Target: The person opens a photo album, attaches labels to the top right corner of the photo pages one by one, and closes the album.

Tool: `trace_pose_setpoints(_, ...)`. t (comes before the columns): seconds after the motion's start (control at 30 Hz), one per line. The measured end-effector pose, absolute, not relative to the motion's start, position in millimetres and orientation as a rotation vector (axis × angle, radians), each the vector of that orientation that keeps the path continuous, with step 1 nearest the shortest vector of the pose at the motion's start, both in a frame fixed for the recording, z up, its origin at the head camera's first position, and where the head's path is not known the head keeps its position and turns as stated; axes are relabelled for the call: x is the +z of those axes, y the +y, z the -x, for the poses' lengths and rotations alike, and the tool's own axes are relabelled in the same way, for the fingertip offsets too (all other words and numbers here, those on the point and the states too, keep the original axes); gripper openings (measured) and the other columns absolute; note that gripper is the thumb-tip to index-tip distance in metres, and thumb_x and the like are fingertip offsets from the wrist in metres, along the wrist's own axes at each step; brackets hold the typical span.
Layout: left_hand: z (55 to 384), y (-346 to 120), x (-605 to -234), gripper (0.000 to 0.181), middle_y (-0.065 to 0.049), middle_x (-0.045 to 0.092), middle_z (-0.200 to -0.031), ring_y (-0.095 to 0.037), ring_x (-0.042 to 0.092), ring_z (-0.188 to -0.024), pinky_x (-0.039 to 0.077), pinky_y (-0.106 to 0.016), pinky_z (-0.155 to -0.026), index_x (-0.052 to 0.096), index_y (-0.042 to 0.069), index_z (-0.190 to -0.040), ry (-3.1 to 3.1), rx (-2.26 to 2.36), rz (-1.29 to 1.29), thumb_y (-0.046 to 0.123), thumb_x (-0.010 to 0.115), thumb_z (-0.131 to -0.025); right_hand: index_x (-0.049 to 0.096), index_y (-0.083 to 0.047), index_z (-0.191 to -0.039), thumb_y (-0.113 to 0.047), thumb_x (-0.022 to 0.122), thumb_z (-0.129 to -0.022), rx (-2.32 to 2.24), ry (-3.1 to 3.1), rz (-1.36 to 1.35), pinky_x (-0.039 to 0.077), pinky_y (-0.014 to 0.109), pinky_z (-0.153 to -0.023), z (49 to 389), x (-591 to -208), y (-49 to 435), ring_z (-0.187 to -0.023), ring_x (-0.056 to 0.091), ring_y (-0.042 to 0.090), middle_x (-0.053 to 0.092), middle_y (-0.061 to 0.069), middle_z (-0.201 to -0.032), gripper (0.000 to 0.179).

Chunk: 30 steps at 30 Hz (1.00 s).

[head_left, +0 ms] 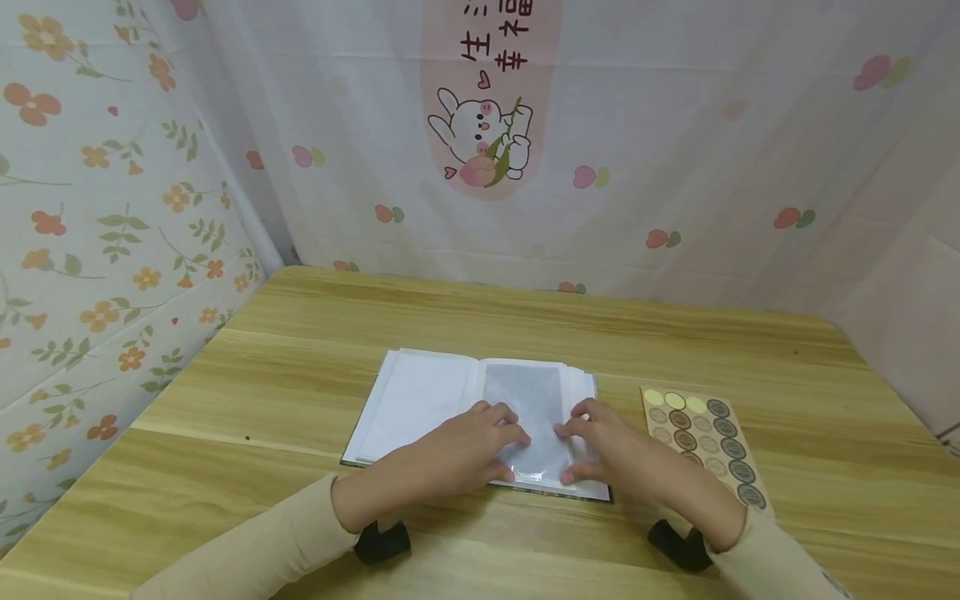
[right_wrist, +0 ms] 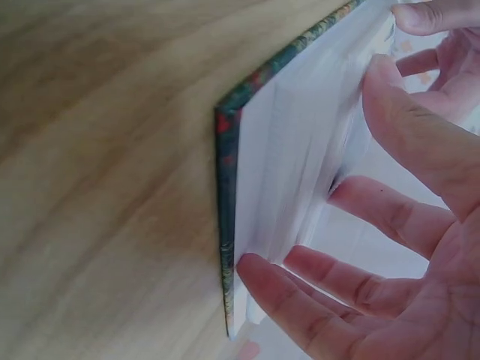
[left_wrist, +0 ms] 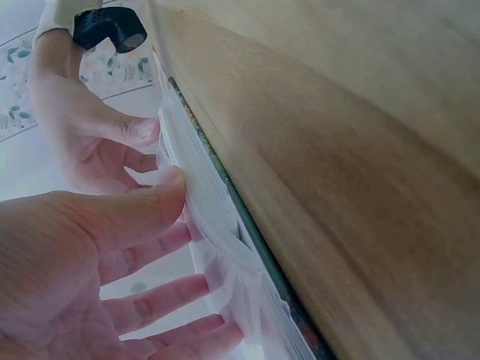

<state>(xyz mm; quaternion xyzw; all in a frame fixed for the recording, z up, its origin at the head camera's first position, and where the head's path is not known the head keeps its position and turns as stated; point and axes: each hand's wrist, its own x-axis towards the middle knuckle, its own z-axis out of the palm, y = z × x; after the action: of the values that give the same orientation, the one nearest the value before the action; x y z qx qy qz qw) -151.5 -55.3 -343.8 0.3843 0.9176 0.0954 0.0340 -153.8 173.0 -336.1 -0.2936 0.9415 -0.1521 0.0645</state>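
Note:
An album (head_left: 431, 392) with clear pocket pages lies spread out on the wooden table. Its right page (head_left: 525, 387) has a glossy sleeve with a greyish surface. My left hand (head_left: 472, 446) rests over the lower left of that page, thumb at the bottom edge. Across from it, my right hand (head_left: 611, 442) touches the page's right side with bent, spread fingers. The left wrist view shows the thumb (left_wrist: 169, 191) against the stacked page edges (left_wrist: 206, 195). In the right wrist view, fingertips (right_wrist: 259, 274) meet the pages beside the dark patterned cover (right_wrist: 229, 172).
Right of the album lies a brown sheet of round stickers (head_left: 705, 446), gold and dark, partly behind my right forearm. Black wrist cameras (head_left: 382, 543) sit under both wrists. Patterned curtains (head_left: 330, 167) hang behind and left of the table (head_left: 300, 350).

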Motion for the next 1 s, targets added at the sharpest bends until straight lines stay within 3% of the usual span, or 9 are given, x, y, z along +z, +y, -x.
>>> trace_pose_setpoints(0.3, 154.0, -56.2, -342.1, 0.04, -0.004, 0.054, -0.122, -0.021, 0.052, -0.105, 0.046, -0.025, -0.087, 0.062, 0.014, -0.119, 2.801, 0.29, -1.211, 0.031, 0.07, -0.082, 0.069, -0.004, -0.106, -0.04, 0.074, -0.072, -0.456, 2.851, 0.883, 0.049, 0.029, -0.071, 158.2, -333.2, 168.9, -0.084, 0.052, 0.016, 0.055, 0.009, -0.104, 0.05)
trace_pose_setpoints(1.0, 158.3, -59.9, -343.1, 0.04, -0.007, 0.053, -0.124, -0.023, 0.052, -0.108, 0.046, -0.031, -0.089, 0.06, 0.014, -0.122, 2.763, 0.267, -1.289, 0.039, 0.058, -0.09, 0.071, -0.005, -0.1, -0.038, 0.065, -0.083, -0.439, 2.87, 0.864, 0.049, 0.028, -0.067, 161.2, -329.9, 163.7, -0.08, 0.055, 0.014, 0.059, 0.008, -0.097, 0.038)
